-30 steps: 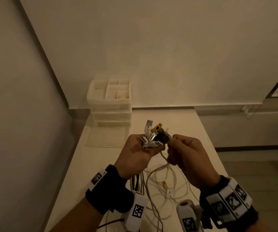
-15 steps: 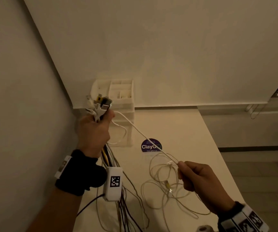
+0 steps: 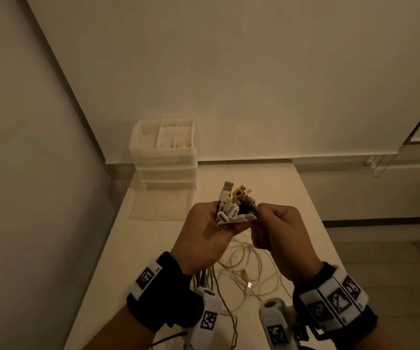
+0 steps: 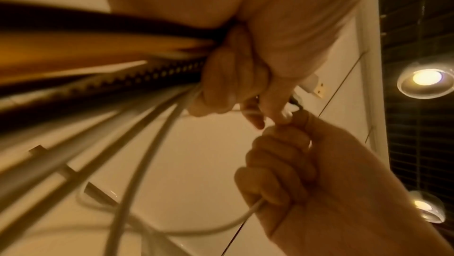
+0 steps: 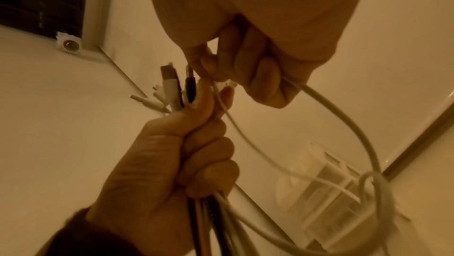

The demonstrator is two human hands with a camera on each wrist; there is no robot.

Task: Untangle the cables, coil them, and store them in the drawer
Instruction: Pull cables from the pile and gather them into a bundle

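Drawer unit at the table's far left corner; loose cables lie nearer, under the hands

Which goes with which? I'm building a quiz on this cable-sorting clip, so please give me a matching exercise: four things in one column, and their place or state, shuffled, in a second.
Things:
1. left hand
2. right hand
3. drawer unit
4. loose white cable loops

Places or states:
A. stands at the back left corner of the table, against the wall
B. lie on the table below the hands
C. grips a bundle of cable ends, connectors pointing up
D. holds a single white cable beside the bundle

Pairs: 1-C, 2-D, 3-A, 4-B
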